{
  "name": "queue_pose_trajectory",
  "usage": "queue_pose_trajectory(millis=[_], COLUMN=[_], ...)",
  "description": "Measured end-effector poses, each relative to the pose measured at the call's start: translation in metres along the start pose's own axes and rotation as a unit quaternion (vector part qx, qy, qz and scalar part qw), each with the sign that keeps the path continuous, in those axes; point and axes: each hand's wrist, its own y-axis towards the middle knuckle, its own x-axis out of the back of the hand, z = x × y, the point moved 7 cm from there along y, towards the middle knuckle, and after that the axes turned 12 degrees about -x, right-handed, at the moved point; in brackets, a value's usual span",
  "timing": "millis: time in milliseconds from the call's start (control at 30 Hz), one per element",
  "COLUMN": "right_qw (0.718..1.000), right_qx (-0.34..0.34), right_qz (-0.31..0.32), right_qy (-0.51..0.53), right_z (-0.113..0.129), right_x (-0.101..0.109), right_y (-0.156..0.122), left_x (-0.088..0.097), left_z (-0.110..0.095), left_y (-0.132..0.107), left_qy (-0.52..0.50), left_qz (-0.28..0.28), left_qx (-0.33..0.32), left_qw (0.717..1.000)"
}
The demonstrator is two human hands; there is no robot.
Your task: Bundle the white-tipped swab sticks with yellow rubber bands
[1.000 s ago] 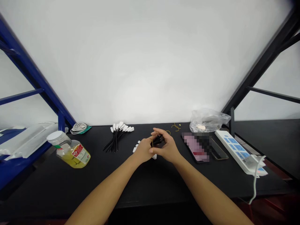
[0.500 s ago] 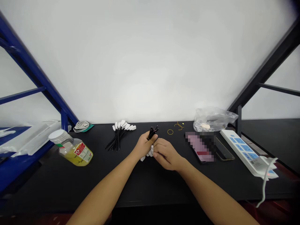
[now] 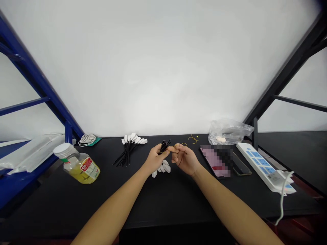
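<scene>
At the middle of the black table [image 3: 178,200], the two hands work close together. The left hand [image 3: 154,159] is almost closed and grips a small bunch of swabs [image 3: 164,147]: the black sticks stand up from its fingers, and the white tips hang below the hand. The right hand [image 3: 185,159] is half open, and its thumb and first finger pinch a thin yellow rubber band [image 3: 180,145]. The band seems to run toward the sticks, but I cannot tell clearly how far it is stretched. Just before, the hands were pressed together and this band lay on the table. Now the hands have come a little apart and the band is up in the fingers, so it has reached the bunch. At 1 o'clock from the hands lie more yellow bands [image 3: 193,138]. At 11 o'clock is a larger bunch of swabs [image 3: 127,153], and at 9 o'clock a jar [image 3: 78,165] with yellow content. A plastic bag [image 3: 228,132] lies at 2 o'clock, with a blurred phone [image 3: 216,160] and a power strip [image 3: 259,163] at 3 o'clock.
</scene>
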Motion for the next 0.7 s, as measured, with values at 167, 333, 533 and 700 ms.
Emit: queue_pose_trajectory(millis=[167, 333, 533, 700], right_qw=[0.999, 1.0, 0.999, 0.998], right_qx=[-0.023, -0.007, 0.035, 0.035], right_qz=[-0.004, -0.002, -0.036, -0.039], right_qy=[-0.023, -0.027, 0.006, 0.044], right_z=[-0.007, -0.01, -0.008, -0.001], right_x=[0.008, 0.006, 0.003, -0.002], right_y=[0.004, 0.006, 0.003, -0.004], left_x=[0.005, 0.005, 0.006, 0.008], left_z=[0.004, 0.003, -0.001, 0.0], left_y=[-0.001, -0.002, -0.006, -0.007], left_qy=[0.007, 0.051, 0.058, 0.079], left_qz=[-0.026, -0.054, -0.078, -0.105], left_qx=[-0.028, -0.027, -0.047, -0.046], left_qw=[0.999, 0.997, 0.994, 0.99])
